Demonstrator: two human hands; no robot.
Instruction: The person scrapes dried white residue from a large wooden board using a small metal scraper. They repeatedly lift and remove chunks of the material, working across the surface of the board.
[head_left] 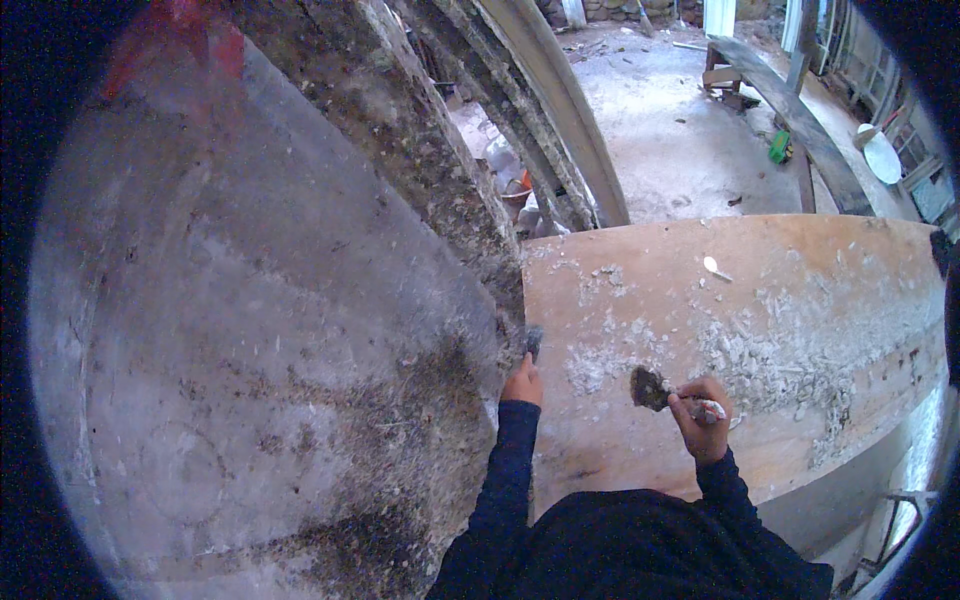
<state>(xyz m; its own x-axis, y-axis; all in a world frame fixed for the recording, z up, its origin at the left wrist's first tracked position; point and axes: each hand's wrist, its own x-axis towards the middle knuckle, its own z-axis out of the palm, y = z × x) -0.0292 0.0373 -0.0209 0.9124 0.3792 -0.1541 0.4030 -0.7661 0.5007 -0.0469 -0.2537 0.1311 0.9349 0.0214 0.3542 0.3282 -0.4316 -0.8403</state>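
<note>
Head view: right hand (706, 436) grips a dark-ended tool (649, 389) at the board (592, 445), left hand (521, 386) a grey-tipped tool (534, 343) along its edge; 1 hard sweep could scatter white crumbs (745, 352) (seemingly loose) toward the spoon (712, 265) beyond.

- Pale brown wooden board (600, 440), broad, with darker stains in places.
- Strewn over it, white flakes and crumbs (775, 350), thickest toward the right.
- Near its far edge, a small white spoon-shaped piece (710, 264), lying flat.
</note>
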